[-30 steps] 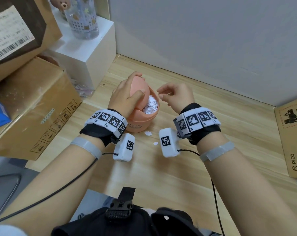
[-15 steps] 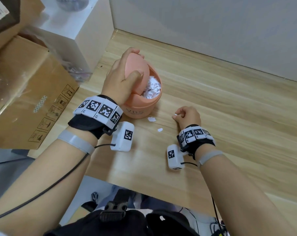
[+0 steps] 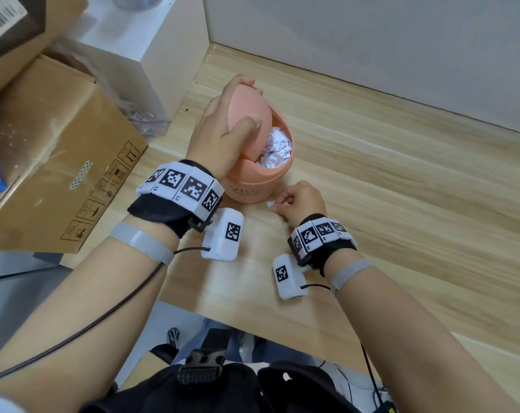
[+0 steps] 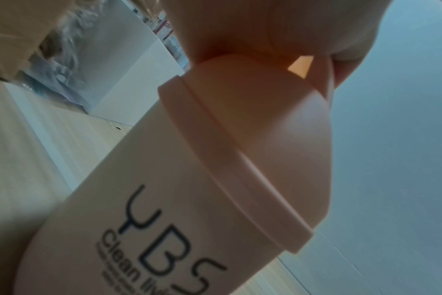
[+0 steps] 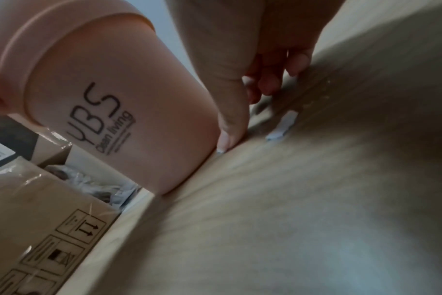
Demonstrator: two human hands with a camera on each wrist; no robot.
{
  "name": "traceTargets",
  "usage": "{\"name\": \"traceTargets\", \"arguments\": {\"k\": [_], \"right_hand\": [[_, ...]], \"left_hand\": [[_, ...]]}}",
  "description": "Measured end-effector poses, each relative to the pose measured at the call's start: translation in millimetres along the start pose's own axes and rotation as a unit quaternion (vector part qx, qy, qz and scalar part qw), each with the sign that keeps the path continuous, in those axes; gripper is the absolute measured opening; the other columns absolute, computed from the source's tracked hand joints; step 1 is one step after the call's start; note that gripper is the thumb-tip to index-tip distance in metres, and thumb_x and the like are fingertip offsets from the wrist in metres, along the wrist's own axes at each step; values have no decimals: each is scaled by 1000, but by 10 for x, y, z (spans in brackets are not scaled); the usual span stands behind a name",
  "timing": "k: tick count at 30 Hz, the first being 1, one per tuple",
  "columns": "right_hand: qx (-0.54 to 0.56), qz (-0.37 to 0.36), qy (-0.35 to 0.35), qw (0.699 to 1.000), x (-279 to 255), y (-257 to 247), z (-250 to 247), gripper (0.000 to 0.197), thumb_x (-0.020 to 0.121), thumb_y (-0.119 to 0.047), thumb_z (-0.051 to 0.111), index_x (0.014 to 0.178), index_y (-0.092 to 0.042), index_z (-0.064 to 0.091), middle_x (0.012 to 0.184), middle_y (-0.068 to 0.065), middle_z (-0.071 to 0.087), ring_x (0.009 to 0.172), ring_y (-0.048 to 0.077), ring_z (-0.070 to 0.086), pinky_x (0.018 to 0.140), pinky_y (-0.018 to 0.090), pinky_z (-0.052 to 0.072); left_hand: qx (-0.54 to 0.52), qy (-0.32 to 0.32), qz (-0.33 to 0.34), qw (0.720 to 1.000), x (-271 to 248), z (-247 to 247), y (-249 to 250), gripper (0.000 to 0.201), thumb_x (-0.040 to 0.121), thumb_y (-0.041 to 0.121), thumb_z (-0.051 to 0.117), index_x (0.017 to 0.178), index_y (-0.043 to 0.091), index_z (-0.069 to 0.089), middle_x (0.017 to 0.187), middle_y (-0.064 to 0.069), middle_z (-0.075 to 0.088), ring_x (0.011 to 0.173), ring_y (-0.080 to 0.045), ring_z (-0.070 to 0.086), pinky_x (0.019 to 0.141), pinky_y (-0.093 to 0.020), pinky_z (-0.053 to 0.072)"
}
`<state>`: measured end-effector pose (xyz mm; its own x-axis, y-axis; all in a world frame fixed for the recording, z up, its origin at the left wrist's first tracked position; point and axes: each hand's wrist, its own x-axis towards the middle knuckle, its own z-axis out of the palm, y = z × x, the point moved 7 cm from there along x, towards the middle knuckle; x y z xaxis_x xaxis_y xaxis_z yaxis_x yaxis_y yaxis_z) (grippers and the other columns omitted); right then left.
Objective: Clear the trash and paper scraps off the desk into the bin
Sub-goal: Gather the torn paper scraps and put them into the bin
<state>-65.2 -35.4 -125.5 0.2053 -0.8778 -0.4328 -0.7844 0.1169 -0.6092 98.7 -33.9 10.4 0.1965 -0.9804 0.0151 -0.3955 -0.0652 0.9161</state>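
A small pink bin (image 3: pixel 260 183) stands on the wooden desk (image 3: pixel 402 189), heaped with white paper scraps (image 3: pixel 275 147). My left hand (image 3: pixel 223 135) grips its swing lid (image 3: pixel 248 105) and holds it tilted open. In the left wrist view the bin's body (image 4: pixel 189 199) fills the picture. My right hand (image 3: pixel 300 201) is down on the desk at the bin's foot with its fingers curled. Its thumb (image 5: pixel 227 129) tip is on a small white scrap (image 3: pixel 270 204). A second scrap (image 3: pixel 285 225) lies just in front of my right wrist; a scrap (image 5: pixel 283 125) also shows below the fingers.
A large cardboard box (image 3: pixel 59 174) sits left of the desk, with a white block (image 3: pixel 151 46) behind it and a crumpled plastic bag (image 3: pixel 142 120) between them. The grey wall (image 3: pixel 372 40) closes the back. The desk's front edge (image 3: pixel 252 326) is near my body.
My right hand dropped from beside the bin's opening to the desk, then slid left to the scrap at the bin's foot. The left hand still holds the lid open.
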Motion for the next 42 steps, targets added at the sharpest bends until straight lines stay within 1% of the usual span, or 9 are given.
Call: {"name": "traceTargets", "arguments": {"k": [5, 11, 16, 19, 21, 26, 33, 39, 42], "right_hand": [[-76, -41, 8, 996, -18, -68, -4, 21, 72, -30, 72, 90, -23, 65, 88, -4, 44, 90, 27, 59, 87, 41, 47], [-120, -60, 8, 991, -62, -91, 38, 4, 80, -25, 65, 82, -24, 68, 88, -5, 42, 92, 21, 53, 85, 33, 31], [-155, -68, -27, 985, -56, -119, 95, 10, 84, -15, 56, 80, -18, 64, 97, 5, 51, 93, 26, 54, 85, 35, 34], [-40, -13, -46, 998, -36, 10, -19, 22, 85, -17, 58, 63, -23, 57, 83, -8, 45, 79, 25, 59, 76, 32, 47], [-29, -16, -35, 999, -82, 114, -142, 29, 84, -15, 57, 59, -28, 52, 74, -13, 39, 80, 19, 52, 76, 28, 43], [-109, -44, -56, 992, -268, 233, -144, 14, 80, -19, 64, 68, -25, 60, 73, -11, 42, 80, 11, 45, 91, 38, 35], [-118, -40, -13, 992, -246, 298, -51, 13, 74, -26, 71, 81, -28, 60, 87, -8, 43, 87, 19, 50, 81, 30, 22], [-156, -80, -16, 984, -293, 235, -35, 1, 79, -23, 65, 80, -23, 65, 87, -6, 43, 88, 19, 52, 81, 30, 23], [-221, -112, -38, 968, -309, 151, 12, 8, 86, -17, 56, 84, -18, 64, 89, -2, 43, 91, 22, 51, 82, 32, 26]], "left_hand": [[-2, -1, -2, 1000, -3, -2, -9, 60, 68, 43, 41, 128, 35, 40, 119, 19, 57, 118, -19, 50, 102, -48, 39], [2, 1, 4, 1000, -1, -2, -22, 60, 69, 43, 41, 129, 33, 40, 121, 17, 57, 117, -18, 49, 102, -47, 39], [17, 4, -1, 1000, 6, -13, -11, 56, 74, 32, 43, 130, 29, 41, 117, 21, 56, 111, -9, 44, 103, -37, 34], [13, 7, 5, 1000, 1, -17, -3, 58, 72, 37, 43, 129, 30, 41, 119, 19, 56, 112, -11, 46, 104, -40, 35], [14, 7, 8, 1000, -1, -13, -10, 59, 69, 41, 41, 128, 32, 41, 118, 21, 56, 115, -13, 47, 105, -44, 35], [0, 2, 0, 1000, -4, 2, -32, 58, 68, 42, 42, 126, 38, 40, 117, 26, 57, 120, -18, 48, 104, -48, 38], [18, 5, 17, 1000, 9, -8, 5, 63, 67, 43, 40, 129, 29, 41, 111, 30, 54, 118, -19, 48, 104, -46, 36], [5, 4, -1, 1000, 5, -3, -47, 58, 69, 43, 41, 126, 38, 40, 117, 25, 56, 118, -18, 49, 103, -50, 38], [3, 0, -8, 1000, 7, 5, -59, 56, 69, 43, 41, 125, 41, 40, 119, 23, 57, 119, -20, 50, 102, -50, 38]]}}
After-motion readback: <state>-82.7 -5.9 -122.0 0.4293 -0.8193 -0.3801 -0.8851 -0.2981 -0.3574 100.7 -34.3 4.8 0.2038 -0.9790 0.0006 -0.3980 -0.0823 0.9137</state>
